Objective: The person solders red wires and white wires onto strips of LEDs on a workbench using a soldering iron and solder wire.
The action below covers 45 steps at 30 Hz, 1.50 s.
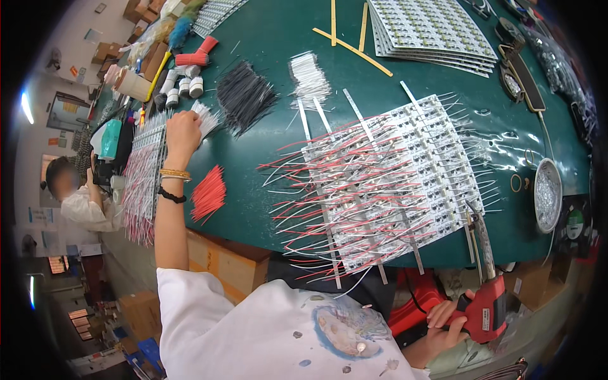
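Note:
My left hand (183,131) reaches to the far left of the bench, fingers curled down at a small pile of white wires (206,119); what it pinches is hidden. At the lower right, my right hand (443,326) grips a red soldering gun (486,311). Its metal barrel points up, tip over the lower right edge of a panel of white circuit boards (396,183). Red and white wires stick out from the panel's left side, and whitish ones from its right. Metal strips (360,115) run across the panel.
On the green bench (253,183) lie red wires (209,193), black wires (246,98) and more white wires (309,77). A wired panel (140,183) sits at left, stacked boards (430,31) at the back, a metal bowl (547,195) at right. Another person (88,206) sits far left.

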Available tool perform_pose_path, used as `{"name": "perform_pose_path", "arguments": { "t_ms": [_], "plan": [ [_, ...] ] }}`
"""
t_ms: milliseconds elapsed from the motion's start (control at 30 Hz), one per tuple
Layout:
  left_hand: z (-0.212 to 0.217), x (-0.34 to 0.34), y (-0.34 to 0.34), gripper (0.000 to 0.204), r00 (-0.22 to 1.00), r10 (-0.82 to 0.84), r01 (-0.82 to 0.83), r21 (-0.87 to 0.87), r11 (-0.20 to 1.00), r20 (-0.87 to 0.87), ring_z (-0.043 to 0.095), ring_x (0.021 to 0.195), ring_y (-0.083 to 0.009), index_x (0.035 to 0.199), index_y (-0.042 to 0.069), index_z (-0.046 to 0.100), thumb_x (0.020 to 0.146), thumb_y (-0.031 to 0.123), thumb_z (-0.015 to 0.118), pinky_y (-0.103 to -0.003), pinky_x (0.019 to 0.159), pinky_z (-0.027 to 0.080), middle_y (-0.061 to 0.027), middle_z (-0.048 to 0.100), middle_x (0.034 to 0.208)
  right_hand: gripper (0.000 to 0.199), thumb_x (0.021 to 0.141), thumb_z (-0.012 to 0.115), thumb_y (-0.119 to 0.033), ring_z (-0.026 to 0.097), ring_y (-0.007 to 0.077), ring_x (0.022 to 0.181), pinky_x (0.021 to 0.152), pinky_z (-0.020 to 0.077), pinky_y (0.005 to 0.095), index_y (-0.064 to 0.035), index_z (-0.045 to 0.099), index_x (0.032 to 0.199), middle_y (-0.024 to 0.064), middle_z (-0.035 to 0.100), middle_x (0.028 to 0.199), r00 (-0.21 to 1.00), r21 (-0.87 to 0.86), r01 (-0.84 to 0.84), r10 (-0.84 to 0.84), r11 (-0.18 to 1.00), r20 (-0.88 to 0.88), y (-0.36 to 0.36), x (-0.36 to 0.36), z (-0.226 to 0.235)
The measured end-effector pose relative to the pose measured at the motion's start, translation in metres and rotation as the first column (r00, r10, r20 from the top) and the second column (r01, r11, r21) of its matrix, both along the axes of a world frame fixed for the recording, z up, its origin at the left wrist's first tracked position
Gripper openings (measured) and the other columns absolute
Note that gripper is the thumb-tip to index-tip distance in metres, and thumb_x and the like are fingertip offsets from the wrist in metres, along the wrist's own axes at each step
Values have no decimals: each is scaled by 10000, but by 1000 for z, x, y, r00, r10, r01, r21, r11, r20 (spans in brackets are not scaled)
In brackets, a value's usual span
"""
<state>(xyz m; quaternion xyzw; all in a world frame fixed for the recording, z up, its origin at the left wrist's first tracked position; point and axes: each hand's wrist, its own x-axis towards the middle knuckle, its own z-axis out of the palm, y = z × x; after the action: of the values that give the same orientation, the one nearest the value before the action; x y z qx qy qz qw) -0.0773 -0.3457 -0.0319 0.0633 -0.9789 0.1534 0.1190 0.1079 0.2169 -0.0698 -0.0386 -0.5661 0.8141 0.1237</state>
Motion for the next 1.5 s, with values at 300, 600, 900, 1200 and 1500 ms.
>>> {"name": "perform_pose_path", "arguments": {
  "t_ms": [300,600,900,1200,1500],
  "plan": [
    [5,1,7,136,976,211,-187,304,934,-48,604,749,-354,841,44,600,843,180,610,-439,640,452,-162,624,786,527,964,471,-323,369,114,389,414,369,262,53,319,1300,19,399,519,999,3,28,-28,1000,15,2,4,0],
    [34,14,20,115,892,28,119,293,949,-451,595,697,-210,950,29,595,926,127,541,-324,634,462,-107,617,794,606,936,507,-396,415,119,394,439,398,276,67,333,1286,11,433,508,998,58,-59,59,997,7,-4,0,6],
    [51,8,272,35,935,-272,242,970,20,-228,511,639,-49,913,-11,584,884,8,587,-202,550,406,-5,558,698,618,925,526,-410,417,125,377,421,396,272,63,335,1273,18,442,497,999,42,-34,34,999,8,2,8,8],
    [50,-1,283,156,958,-273,-225,817,-531,87,301,476,-4,994,-6,543,941,141,543,-175,422,203,-13,545,683,594,935,515,-383,402,125,371,422,394,278,67,333,1278,22,429,494,1000,17,-19,19,1000,-19,6,9,3],
    [34,29,321,85,896,-428,-279,896,-345,114,498,691,-35,914,-13,540,890,45,597,-190,609,404,-22,564,740,625,916,541,-409,439,136,374,429,405,276,73,330,1253,19,449,484,999,49,-47,46,998,30,4,7,10]
  ]
}}
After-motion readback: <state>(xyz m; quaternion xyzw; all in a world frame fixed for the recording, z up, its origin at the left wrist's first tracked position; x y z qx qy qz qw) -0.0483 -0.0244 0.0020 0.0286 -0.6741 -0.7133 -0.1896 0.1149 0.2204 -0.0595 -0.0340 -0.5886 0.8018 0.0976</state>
